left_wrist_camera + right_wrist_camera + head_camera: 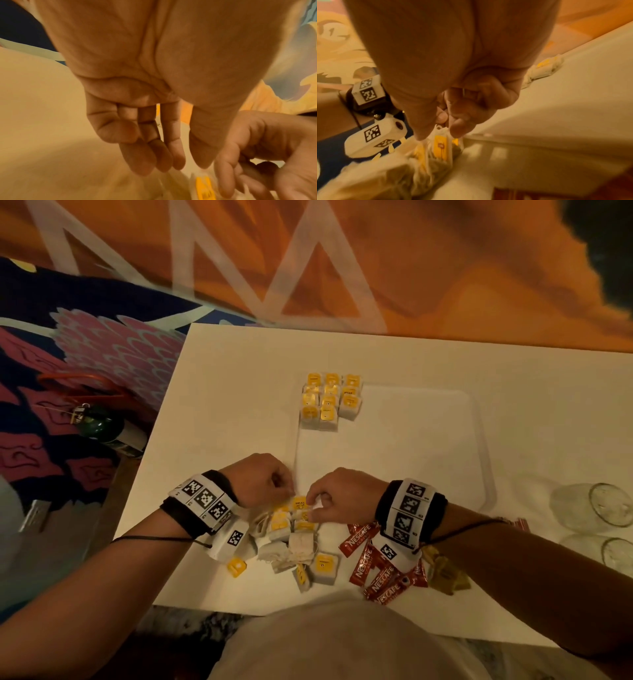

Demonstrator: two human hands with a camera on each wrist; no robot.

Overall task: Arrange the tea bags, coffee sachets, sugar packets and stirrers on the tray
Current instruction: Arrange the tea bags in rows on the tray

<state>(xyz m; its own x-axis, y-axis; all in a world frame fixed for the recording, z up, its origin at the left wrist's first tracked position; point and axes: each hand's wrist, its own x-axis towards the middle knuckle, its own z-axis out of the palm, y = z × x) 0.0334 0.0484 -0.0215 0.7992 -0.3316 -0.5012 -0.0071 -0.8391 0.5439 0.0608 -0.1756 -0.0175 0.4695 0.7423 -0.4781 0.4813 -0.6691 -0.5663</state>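
A clear tray [486, 460] lies on the white table [222, 405]. Several tea bags with yellow tags [330, 400] sit in rows at its far left corner. A loose pile of tea bags [294, 546] lies near the front edge. My right hand [313, 503] pinches one tea bag [440, 146] from that pile between thumb and forefinger, and its yellow tag [299, 504] shows. My left hand [289, 491] hovers just left of it, fingers hanging loosely [145, 166] and holding nothing. Red coffee sachets [376, 573] and brownish sugar packets [445, 575] lie under my right wrist. No stirrers are in view.
Two clear glasses [609, 505] lie on the table at the far right. A dark green bottle [102, 426] rests on the patterned rug left of the table. Orange fabric [445, 268] runs behind the table's far edge.
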